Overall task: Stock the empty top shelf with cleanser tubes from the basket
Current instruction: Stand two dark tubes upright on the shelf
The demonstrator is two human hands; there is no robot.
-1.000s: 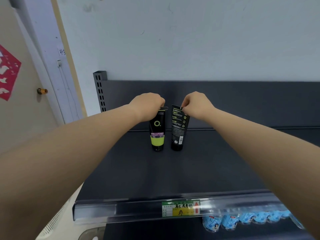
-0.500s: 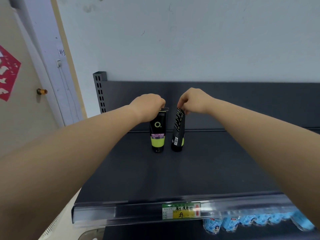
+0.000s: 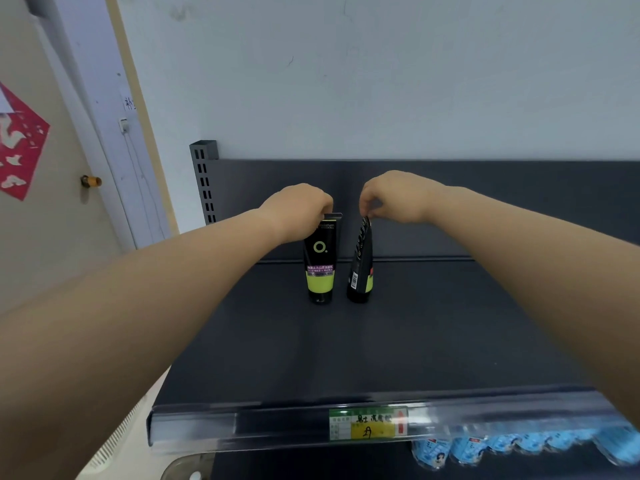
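Two black cleanser tubes stand cap-down on the top shelf, close to its back edge and nearer its left end than its right. They are just beside each other with a narrow gap between them. The green-banded tube stands upright and faces forward, showing a ring logo. The second tube is turned nearly edge-on, shows a barcode low on its side, and leans slightly.

The left hand has its fingers curled down over the flat crimped top of the green-banded tube and holds it; the fingertips themselves are hidden. The right hand pinches the top tip of the second tube between thumb and curled fingers.

A slotted post rises at the shelf's back left corner. A green and yellow price label sits in the front edge strip, and blue packs lie on the shelf below.
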